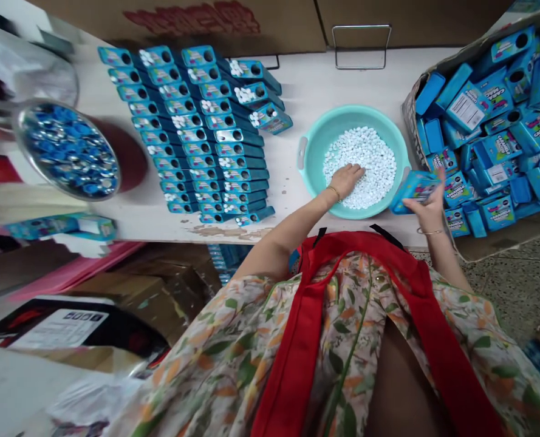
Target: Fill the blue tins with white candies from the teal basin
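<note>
You get bright, even light on the bench (290, 170), soft shadows, glinting blue pieces (69, 149), and a stretched, blurry left edge.

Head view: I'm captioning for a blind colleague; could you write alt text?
Left hand among small white pellets in a round turquoise plastic basin; right hand holding a blue printed box. Rows of similar boxes at left, a brown cardboard carton of more at right.
</note>
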`<action>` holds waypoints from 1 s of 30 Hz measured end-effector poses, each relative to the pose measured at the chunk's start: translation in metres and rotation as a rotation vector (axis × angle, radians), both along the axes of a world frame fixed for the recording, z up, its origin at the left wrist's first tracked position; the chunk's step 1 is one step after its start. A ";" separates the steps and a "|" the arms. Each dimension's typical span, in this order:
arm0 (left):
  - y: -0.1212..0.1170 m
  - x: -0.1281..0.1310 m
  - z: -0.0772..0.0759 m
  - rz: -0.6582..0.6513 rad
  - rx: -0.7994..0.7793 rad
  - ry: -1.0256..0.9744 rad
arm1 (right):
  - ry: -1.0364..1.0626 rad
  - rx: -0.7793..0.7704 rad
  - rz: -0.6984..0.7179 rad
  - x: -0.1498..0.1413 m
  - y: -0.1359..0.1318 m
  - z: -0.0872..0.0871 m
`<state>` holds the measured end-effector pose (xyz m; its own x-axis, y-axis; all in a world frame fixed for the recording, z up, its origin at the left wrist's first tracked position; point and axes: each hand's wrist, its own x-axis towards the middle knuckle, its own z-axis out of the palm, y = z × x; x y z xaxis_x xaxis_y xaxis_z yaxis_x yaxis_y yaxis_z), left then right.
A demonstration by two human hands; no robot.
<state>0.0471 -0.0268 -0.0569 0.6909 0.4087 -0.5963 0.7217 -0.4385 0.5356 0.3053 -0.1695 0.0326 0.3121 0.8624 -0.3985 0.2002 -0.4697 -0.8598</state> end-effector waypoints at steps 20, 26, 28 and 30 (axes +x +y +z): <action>0.081 -0.059 0.129 -0.006 -0.009 -0.319 | -0.307 0.221 0.201 -0.038 0.032 -0.023; 0.087 -0.027 0.176 -0.173 0.078 -0.145 | -0.282 0.281 0.280 -0.061 0.045 -0.044; 0.081 -0.014 0.188 -0.177 0.142 -0.071 | -0.310 0.299 0.283 -0.065 0.045 -0.046; 0.072 -0.002 0.199 -0.176 0.207 -0.022 | -0.337 0.301 0.280 -0.069 0.044 -0.047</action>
